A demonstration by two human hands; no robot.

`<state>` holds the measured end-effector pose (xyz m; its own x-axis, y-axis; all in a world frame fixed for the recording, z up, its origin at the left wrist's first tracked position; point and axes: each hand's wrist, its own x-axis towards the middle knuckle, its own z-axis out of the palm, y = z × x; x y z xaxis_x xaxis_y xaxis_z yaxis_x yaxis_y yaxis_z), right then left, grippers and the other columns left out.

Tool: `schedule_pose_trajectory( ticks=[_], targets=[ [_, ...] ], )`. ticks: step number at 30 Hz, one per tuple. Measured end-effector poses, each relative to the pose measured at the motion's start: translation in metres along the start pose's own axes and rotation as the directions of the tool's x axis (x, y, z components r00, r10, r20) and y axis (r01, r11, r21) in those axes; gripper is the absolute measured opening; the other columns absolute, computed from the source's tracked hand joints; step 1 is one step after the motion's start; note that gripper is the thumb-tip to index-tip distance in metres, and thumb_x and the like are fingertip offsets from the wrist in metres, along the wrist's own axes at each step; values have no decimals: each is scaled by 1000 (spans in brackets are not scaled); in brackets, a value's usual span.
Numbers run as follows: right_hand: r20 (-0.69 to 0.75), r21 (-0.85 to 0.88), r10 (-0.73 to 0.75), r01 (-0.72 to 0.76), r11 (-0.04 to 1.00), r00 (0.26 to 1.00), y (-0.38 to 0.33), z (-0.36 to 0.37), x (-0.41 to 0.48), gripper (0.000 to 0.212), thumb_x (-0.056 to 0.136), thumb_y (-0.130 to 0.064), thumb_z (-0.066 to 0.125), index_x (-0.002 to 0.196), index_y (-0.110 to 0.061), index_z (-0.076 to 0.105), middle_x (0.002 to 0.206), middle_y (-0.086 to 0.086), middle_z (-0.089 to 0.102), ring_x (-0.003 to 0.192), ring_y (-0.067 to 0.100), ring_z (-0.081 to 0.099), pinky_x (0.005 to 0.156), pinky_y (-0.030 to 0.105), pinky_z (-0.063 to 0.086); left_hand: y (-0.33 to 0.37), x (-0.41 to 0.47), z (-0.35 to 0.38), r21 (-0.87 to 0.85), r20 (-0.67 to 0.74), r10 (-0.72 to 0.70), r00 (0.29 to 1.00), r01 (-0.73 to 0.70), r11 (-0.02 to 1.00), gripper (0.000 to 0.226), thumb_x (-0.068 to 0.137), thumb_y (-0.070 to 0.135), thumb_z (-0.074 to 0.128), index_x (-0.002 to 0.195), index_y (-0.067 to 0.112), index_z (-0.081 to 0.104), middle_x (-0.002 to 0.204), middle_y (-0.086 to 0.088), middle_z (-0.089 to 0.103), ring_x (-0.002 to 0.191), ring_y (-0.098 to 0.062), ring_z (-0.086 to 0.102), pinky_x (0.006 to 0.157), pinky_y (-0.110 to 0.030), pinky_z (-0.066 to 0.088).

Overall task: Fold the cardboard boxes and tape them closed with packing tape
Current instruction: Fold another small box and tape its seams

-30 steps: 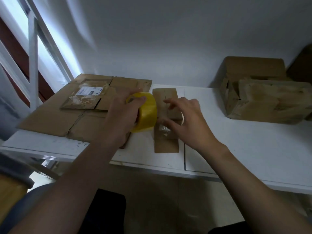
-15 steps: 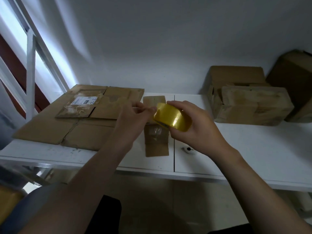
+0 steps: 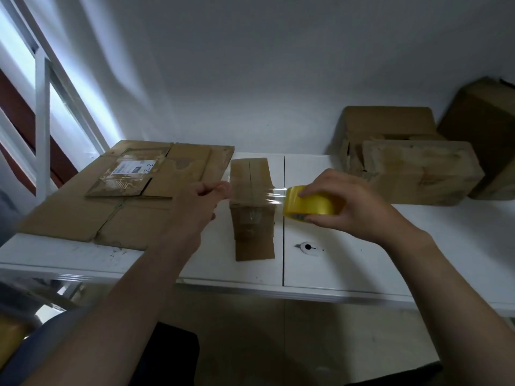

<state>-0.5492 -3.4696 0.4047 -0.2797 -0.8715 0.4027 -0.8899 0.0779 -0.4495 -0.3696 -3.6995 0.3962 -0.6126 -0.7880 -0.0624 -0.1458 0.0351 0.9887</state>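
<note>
Writing first: the only legible mark is a handwritten "2-2" on the white shipping label (image 3: 131,169); its printed lines are too small to read. The label sits on a smaller flattened brown cardboard sheet (image 3: 178,176), far left of the white table (image 3: 362,268). That sheet lies on top of a big flattened brown cardboard sheet (image 3: 69,218) that reaches toward the table's front-left edge.

Your right hand (image 3: 354,210) grips the yellow roll of packing tape (image 3: 312,204), fingers curled over the top & thumb underneath. Your left hand (image 3: 198,210) pinches the free end of the clear tape strip (image 3: 274,194) btwn thumb & fingertips. The strip runs taut from hand to hand, crosswise over the small narrow brown cardboard box (image 3: 252,174). That box stands on the table right btwn your two hands, w/ its centre seam running away from you. Can't tell if the strip touches the box top. The box's near end shows a patch of shiny clear tape, & a flap lies flat on the table toward you.

Just beside the box, nearer the front edge & below your right hand: a small white object w/ a black dot (image 3: 308,247); can't tell what it is. Far right, near the wall: closed brown cardboard boxes (image 3: 418,174), tape-covered, packed close together.
</note>
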Motion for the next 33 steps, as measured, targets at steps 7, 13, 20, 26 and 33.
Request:
schedule_pose_trajectory(
  ticks=[7, 13, 20, 26, 33],
  targets=[
    [87, -22, 8, -6, 1000, 996, 6, 7, 21, 35, 78, -37, 84, 112, -34, 76, 106, -5, 62, 95, 14, 58, 73, 29, 52, -31, 0, -10, -56, -68, -80, 994, 76, 996, 15, 92, 34, 73, 102, 24, 77, 88, 1, 68, 87, -20, 59, 70, -32, 51],
    [97, -67, 54, -48, 997, 994, 25, 24, 30, 31, 75, -32, 89, 104, -37, 79, 95, -8, 60, 86, 16, 59, 71, 40, 54, -48, 8, -14, -62, -81, -72, 994, 67, 996, 13, 91, 32, 73, 101, 24, 76, 81, 7, 66, 77, -11, 56, 64, -26, 45],
    [101, -168, 55, -37, 985, 993, 34, 43, 41, 33, 78, -28, 87, 107, -38, 78, 95, -3, 58, 86, 16, 48, 70, 32, 39, -68, 20, -5, -132, -113, -150, 982, 135, 982, 4, 94, 29, 71, 97, 28, 73, 100, 5, 72, 90, -12, 59, 72, -28, 48],
    [141, -168, 126, -102, 980, 982, 38, 68, 44, 34, 82, -28, 82, 114, -39, 76, 100, 1, 55, 91, 19, 47, 69, 24, 32, -82, 32, 7, -102, -149, -145, 978, 130, 986, 3, 95, 28, 70, 94, 30, 72, 98, 4, 73, 88, -13, 59, 70, -28, 49],
    [145, -167, 157, -133, 977, 977, 42, 76, 46, 35, 82, -28, 82, 115, -36, 76, 104, 0, 56, 92, 20, 48, 70, 23, 36, -89, 44, 22, -26, -111, -86, 990, 84, 996, 15, 101, 29, 60, 90, 36, 68, 93, 11, 72, 86, -4, 60, 86, -36, 52]
  ],
)
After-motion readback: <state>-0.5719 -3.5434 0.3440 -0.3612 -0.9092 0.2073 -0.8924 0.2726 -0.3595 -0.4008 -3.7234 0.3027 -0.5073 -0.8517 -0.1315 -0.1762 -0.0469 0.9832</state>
